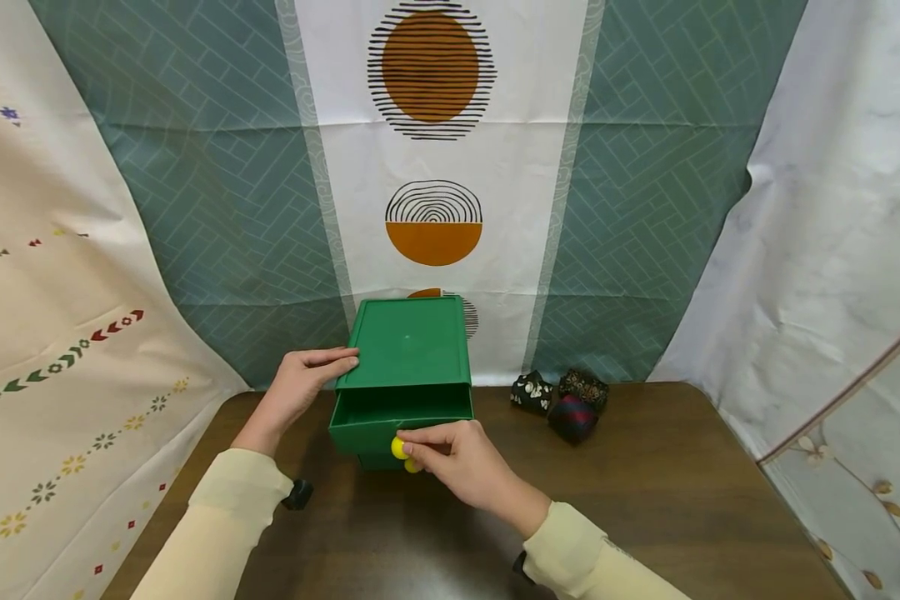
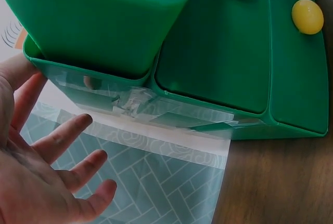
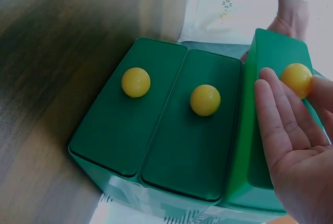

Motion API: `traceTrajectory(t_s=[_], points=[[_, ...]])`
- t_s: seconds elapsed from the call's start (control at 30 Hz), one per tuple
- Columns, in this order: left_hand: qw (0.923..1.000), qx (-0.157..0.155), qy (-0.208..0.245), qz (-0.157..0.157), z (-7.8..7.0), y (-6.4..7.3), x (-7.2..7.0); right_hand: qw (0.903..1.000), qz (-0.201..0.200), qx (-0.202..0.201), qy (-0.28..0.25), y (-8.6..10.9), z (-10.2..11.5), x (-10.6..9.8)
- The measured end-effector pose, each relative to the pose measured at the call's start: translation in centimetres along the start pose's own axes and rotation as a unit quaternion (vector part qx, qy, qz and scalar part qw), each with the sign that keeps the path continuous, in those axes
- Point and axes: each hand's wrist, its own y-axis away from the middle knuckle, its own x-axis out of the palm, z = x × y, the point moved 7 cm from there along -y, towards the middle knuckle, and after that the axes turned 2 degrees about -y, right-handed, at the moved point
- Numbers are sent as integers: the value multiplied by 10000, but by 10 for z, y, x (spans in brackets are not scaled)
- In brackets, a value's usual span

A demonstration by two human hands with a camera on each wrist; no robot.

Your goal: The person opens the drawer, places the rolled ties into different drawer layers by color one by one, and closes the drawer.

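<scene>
A green drawer cabinet (image 1: 412,342) with three drawers stands at the back of the table. Its top drawer (image 1: 375,435) is pulled partway out, and the dark green inside shows from above. My right hand (image 1: 474,471) pinches the round yellow knob (image 3: 297,80) of that drawer between thumb and forefinger. The lower two drawers are closed, each with a yellow knob (image 3: 205,100) on its front. At the cabinet's upper left edge, my left hand (image 1: 309,379) touches the top with nearly straight fingers; in the left wrist view its other fingers (image 2: 78,172) spread loosely beside the cabinet.
Three small patterned cloth bundles lie right of the cabinet: a black-and-white one (image 1: 531,392), a brown speckled one (image 1: 585,387) and a dark red striped one (image 1: 572,419). Brown wooden table (image 1: 645,500) spreads around. A curtain (image 1: 637,208) hangs close behind.
</scene>
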Motion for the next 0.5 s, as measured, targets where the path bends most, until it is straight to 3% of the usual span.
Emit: traceTrajectory(t_s=[0.27, 0.5], points=[[9998, -136, 111, 67, -19, 10, 4, 9999, 60, 119, 75, 10, 3, 3], [9997, -219, -10, 77, -31, 16, 4, 9996, 257, 75, 15, 12, -15, 10]])
